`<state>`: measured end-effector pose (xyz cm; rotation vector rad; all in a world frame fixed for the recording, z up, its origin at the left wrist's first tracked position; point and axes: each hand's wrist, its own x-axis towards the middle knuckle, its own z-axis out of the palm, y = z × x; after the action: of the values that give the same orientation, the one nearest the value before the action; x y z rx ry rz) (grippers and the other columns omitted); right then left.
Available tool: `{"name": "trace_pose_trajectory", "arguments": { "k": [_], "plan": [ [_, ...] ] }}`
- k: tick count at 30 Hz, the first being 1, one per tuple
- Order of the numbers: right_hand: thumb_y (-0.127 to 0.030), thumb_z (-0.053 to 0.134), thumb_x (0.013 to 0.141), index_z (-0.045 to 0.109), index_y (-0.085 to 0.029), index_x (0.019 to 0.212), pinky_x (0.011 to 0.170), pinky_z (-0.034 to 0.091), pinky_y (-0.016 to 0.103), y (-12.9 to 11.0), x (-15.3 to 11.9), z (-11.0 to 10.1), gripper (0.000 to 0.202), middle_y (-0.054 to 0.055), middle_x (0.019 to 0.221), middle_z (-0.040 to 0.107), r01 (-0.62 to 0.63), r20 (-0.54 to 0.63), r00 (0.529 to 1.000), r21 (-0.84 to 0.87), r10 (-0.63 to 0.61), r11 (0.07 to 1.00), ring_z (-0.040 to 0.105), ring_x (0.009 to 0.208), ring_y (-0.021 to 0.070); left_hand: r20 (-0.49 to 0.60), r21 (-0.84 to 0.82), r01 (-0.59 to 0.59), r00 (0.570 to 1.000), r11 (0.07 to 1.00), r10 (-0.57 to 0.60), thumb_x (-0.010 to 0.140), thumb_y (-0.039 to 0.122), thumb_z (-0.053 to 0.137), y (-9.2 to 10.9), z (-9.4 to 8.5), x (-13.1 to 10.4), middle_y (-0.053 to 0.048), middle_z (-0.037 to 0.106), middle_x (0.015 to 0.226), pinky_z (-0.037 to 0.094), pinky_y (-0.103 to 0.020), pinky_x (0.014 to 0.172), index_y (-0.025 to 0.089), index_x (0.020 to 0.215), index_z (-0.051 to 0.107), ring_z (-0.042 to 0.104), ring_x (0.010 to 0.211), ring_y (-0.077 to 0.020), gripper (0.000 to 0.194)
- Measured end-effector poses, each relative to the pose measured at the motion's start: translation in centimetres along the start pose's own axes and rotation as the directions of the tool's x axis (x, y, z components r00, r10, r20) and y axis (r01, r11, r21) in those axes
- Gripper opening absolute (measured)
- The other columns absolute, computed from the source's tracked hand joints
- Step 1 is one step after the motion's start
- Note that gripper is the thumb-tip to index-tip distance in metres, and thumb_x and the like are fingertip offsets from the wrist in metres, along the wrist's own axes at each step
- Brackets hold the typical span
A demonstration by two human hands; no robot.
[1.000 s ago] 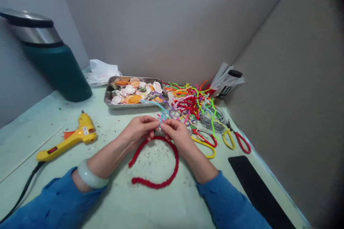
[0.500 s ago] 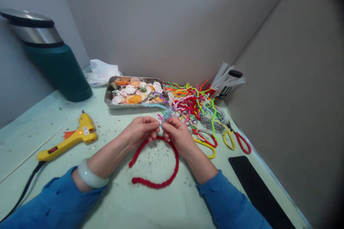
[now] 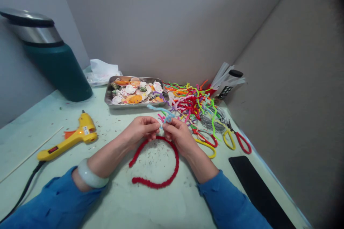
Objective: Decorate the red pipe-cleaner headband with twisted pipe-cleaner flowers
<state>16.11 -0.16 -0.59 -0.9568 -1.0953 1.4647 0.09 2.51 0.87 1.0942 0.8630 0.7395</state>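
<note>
My left hand (image 3: 145,127) and my right hand (image 3: 177,131) meet at the fingertips above the table. Between them is a light blue pipe cleaner (image 3: 158,109), bent into a small looped tangle near my right fingers with one end reaching out to the left. My right thumb and fingers pinch it. The left fingers are pinched at its lower part, where a whitish bit shows, too small to make out. Below my hands a red fuzzy headband (image 3: 176,166) lies on the table as an open ring, its top partly behind my fingers.
A metal tray (image 3: 126,106) of shells stands behind my hands, beside a heap of coloured pipe cleaners (image 3: 193,103). Scissors (image 3: 243,143) lie to the right near a black strip (image 3: 258,189). At left are a yellow glue gun (image 3: 72,139), its cord, a thin stick (image 3: 32,153) and a green bottle (image 3: 61,71).
The light blue pipe cleaner has shifted slightly right and its free end has tilted. My hands have barely moved; the headband lies as before.
</note>
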Motion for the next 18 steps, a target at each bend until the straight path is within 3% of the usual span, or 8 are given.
{"name": "trace_pose_trajectory", "arguments": {
  "k": [7, 14, 18],
  "plan": [
    [-0.026, 0.067, 0.071, 0.055, -0.016, 0.068, 0.045, 0.024, 0.022, -0.57, -0.08, -0.28, 0.016, -0.006, 0.049, 0.046, -0.107, 0.193, 0.978, 0.115, 0.083, 0.988, 0.036, 0.044, 0.0063, 0.037, -0.004, -0.009, 0.999, 1.000, 0.009, 0.070, 0.027, 0.069, 0.23, -0.15, -0.11, 0.001, 0.056, 0.057, 0.035, -0.019, 0.044, 0.013, 0.071, 0.057, 0.048, 0.044, -0.0071, 0.018],
    [-0.033, 0.066, 0.075, 0.052, -0.018, 0.070, 0.045, 0.027, 0.021, -0.47, -0.14, -0.30, 0.021, -0.006, 0.051, 0.048, -0.079, 0.128, 0.989, -0.009, 0.079, 0.997, 0.038, 0.044, 0.0063, 0.026, 0.029, -0.019, 0.999, 0.999, 0.018, 0.071, 0.028, 0.069, 0.28, -0.33, -0.08, 0.001, 0.055, 0.056, 0.034, -0.019, 0.044, 0.014, 0.070, 0.057, 0.048, 0.044, -0.0073, 0.018],
    [-0.032, 0.067, 0.075, 0.049, -0.018, 0.066, 0.045, 0.027, 0.021, -0.70, -0.22, -0.31, 0.024, -0.006, 0.052, 0.048, -0.091, 0.156, 0.983, -0.017, 0.093, 0.996, 0.039, 0.044, 0.0060, 0.022, 0.018, -0.010, 1.000, 1.000, 0.010, 0.069, 0.028, 0.071, 0.53, -0.17, -0.24, 0.001, 0.055, 0.056, 0.035, -0.020, 0.045, 0.013, 0.070, 0.059, 0.048, 0.044, -0.0075, 0.019]
  ]
}}
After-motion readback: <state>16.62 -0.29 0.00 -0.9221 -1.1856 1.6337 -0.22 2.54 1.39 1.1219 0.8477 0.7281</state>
